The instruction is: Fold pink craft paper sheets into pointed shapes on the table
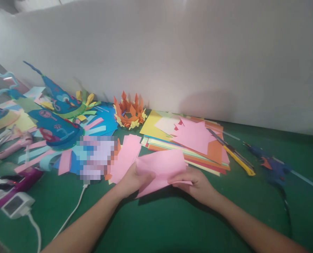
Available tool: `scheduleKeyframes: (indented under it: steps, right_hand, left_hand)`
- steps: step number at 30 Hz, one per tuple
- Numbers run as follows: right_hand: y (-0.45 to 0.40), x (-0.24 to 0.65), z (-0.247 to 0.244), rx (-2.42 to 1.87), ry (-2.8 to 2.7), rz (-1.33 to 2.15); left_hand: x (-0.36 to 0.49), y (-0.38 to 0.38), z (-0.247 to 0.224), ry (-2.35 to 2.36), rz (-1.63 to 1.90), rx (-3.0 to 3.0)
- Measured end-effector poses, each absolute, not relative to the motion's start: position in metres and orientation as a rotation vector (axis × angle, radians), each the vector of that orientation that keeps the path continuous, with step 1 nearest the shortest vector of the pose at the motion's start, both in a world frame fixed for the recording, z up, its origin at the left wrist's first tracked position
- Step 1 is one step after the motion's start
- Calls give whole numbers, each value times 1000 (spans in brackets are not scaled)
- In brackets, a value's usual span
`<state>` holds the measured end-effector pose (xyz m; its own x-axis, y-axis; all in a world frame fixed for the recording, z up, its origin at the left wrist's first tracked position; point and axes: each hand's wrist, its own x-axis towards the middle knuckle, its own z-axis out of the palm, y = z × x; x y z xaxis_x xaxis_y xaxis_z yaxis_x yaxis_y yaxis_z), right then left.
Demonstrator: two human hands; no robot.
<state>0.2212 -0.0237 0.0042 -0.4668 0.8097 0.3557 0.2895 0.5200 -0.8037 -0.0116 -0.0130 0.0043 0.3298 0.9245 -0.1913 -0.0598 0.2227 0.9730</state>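
A sheet of pink paper (163,163) is held between my two hands, just above the green table, its lower right part bent or folded over. My left hand (135,179) grips its left edge with the thumb on top. At the right edge, my right hand (194,184) pinches the paper; some of its fingers are hidden underneath. Right behind the sheet lie a stack of coloured paper (182,147) and, to the left, some pink strips (127,153).
A yellow utility knife (237,158) and a blue glue gun (273,170) lie at right. An orange paper crown (130,111) stands behind. Blue cone hats (57,126) with paper strips crowd the left, near a purple power strip (16,186) and white charger (18,205).
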Motion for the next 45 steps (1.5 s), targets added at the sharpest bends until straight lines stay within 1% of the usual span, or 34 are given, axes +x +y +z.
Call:
scheduleKeyframes:
  steps: [3,6,9,14,18,21,24,27,30,32,34,37,41,45]
  right_hand:
    - [-24,224,4,-1054,-1896,936]
    - [-24,226,2,-1160,-1821,1040]
    - [-24,226,2,-1253,-1779,1141]
    - [-26,225,0,-1420,-1686,1059]
    - [-26,225,1,-1408,-1704,973]
    - [-26,225,0,-1402,-1696,1009]
    - [-25,225,-2,-1372,-1574,1069]
    - [-22,224,-3,-1172,-1362,1217]
    - [-21,223,1,-1006,-1226,1421]
    - [-22,220,5,-981,-1240,1567]
    - [-25,216,8,-985,-1338,1671]
    - [-30,210,11,-1046,-1472,1670]
    - [-33,207,11,-1164,-1424,1621]
    - [-32,206,9,-1231,-1345,1609]
  left_hand:
    - [-11,-11,5,951,826,1093]
    - [-10,-7,4,1032,964,1138]
    - [-10,-6,4,1074,1069,1313]
    - [-17,-7,13,959,827,1588]
    - [-22,-8,22,877,801,1574]
    - [-21,-9,24,907,758,1659]
    - [-15,-12,19,986,672,1710]
    - [-5,-17,9,1081,730,1542]
    - [5,-20,4,1027,831,1249]
    - [11,-23,3,975,882,1114]
    - [14,-26,4,932,913,1102]
    - [17,-31,2,896,906,1198]
    - [18,-33,0,834,871,1161]
    - [18,-29,3,857,1025,1024]
